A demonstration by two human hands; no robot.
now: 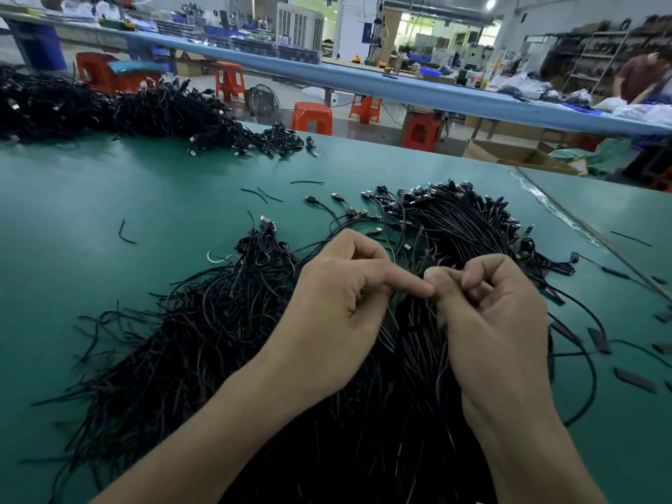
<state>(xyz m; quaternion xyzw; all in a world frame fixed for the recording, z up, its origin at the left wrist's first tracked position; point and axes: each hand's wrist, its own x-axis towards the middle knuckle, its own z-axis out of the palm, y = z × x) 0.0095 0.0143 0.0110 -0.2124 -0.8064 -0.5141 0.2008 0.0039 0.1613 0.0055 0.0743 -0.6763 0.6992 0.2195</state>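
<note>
Hands at a heap of black cables

The cables [203,332] are thin, matte and tangled on the green table [109,198], with plugs [429,193] at the heap's far edge. Over its middle, the right hand [491,314] curls and pinches a few strands. The left hand [334,303] touches it with a forefinger, and I cannot tell its grip.

I'm seeing a factory floor, a cable assembly workshop. The long green table [109,183] is heaped with black cables [218,340] with USB plugs, and there's a second cable pile [109,107] far left. Behind it is another long blue table [363,80] carrying parts. Orange plastic stools [312,116] line the aisle, with cardboard boxes [509,150] on the floor. Storage racks [589,56] stand far right and a big air cooler [300,25] at the back. A person [643,78] is working there.
</note>
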